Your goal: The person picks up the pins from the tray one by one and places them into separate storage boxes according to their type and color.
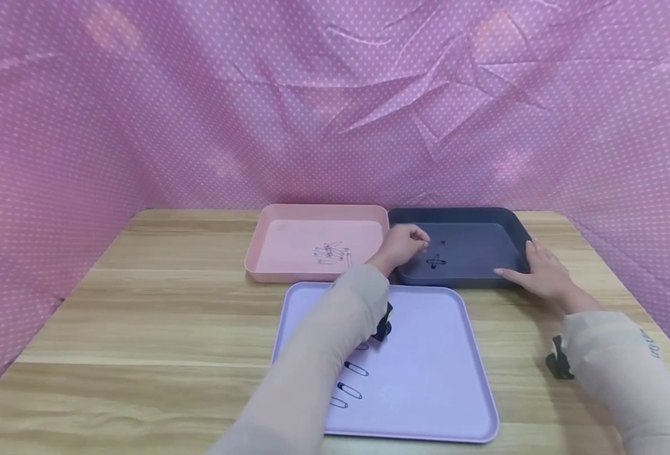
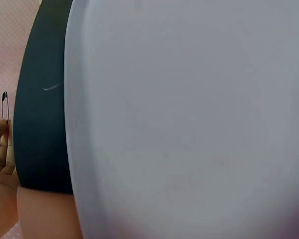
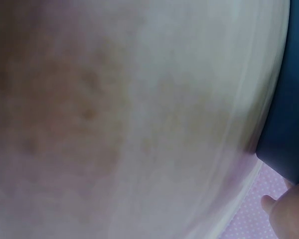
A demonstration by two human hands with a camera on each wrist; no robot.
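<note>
While left hand (image 1: 406, 243) pinches safety pin (image 2: 5, 106) | right hand (image 1: 540, 272) flat, steadying dark tray (image 1: 517, 224)

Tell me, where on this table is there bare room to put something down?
The wood left of the pink tray and lilac tray is bare. So is the lilac tray's right half. The dark tray is crowded: the left hand pinches a pin over it, the right hand rests on its rim. Pins line the lilac tray's left side.
</note>
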